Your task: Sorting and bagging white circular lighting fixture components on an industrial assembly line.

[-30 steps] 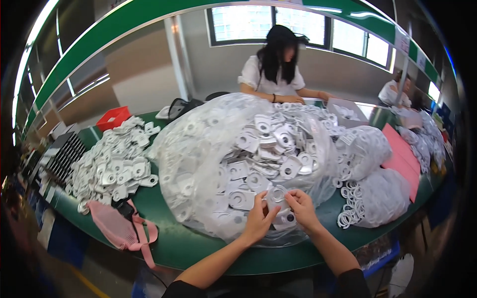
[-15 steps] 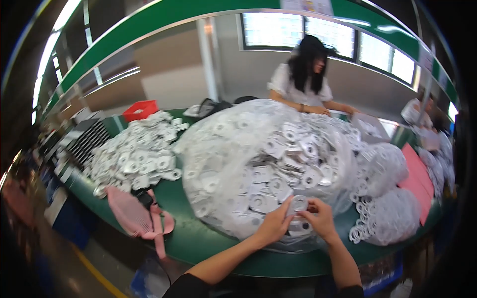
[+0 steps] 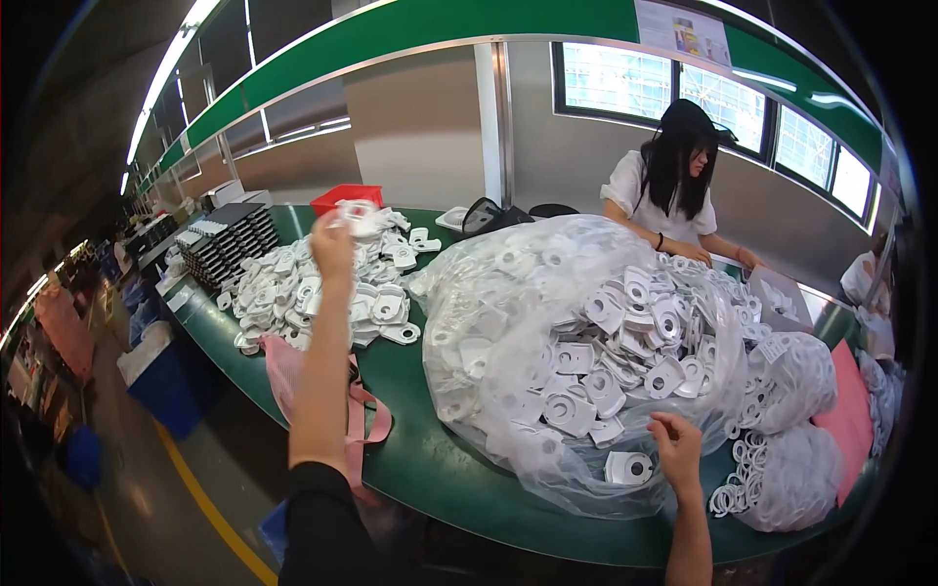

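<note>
My left hand (image 3: 332, 246) pinches a white part (image 3: 358, 217) above the loose pile (image 3: 278, 290), towards the bench's (image 3: 415, 430) far edge (a light grip seems best); my right hand (image 3: 677, 447), loosely curled and released, hovers nearer the front edge.

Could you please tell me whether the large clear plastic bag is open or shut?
Open: the plastic bag has its film spread apart, exposing white parts inside.

White parts (image 3: 309, 289); green table (image 3: 415, 469); red bin (image 3: 342, 193).

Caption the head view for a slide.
Left hand holding a white part over a loose heap, right hand near a clear bag of similar parts.
</note>
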{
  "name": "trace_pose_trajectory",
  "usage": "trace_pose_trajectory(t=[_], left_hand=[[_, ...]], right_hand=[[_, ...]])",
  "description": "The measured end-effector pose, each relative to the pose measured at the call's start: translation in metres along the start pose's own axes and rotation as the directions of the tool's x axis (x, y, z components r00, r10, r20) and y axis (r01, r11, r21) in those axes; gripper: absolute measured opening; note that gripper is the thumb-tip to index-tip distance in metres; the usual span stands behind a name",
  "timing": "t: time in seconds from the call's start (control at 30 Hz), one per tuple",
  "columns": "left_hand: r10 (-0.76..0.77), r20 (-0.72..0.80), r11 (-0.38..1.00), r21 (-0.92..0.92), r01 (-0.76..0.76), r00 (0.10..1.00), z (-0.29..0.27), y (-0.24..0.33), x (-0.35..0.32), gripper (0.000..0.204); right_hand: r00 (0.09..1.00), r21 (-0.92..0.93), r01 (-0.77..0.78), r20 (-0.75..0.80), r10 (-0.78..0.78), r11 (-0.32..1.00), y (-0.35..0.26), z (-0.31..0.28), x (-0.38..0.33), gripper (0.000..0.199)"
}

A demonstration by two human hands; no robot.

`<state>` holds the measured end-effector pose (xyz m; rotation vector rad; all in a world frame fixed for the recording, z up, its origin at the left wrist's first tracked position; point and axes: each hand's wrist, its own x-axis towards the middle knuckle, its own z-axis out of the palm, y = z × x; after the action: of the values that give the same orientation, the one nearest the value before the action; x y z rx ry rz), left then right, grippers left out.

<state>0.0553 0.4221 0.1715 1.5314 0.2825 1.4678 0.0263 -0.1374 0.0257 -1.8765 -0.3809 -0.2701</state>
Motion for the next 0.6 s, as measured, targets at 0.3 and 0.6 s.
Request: trace_pose_trajectory(t=[0.3,0.6], left_hand=[[-0.557,0.102,0.828,-0.017,0.561,0.825,-0.056,-0.069,0.039,0.090],[0.481,0.523,0.834,-0.026,-0.551,0.703,0.062,0.131,-0.198,0.031]], right_hand=[[0.998,-0.114,0.042,-0.041,-0.047,0.993,0.013,-0.006,-0.001,0.013],[0.973,-0.132,0.009,-0.230,-0.039,0.991,0.004,-0.044,0.009,0.015]])
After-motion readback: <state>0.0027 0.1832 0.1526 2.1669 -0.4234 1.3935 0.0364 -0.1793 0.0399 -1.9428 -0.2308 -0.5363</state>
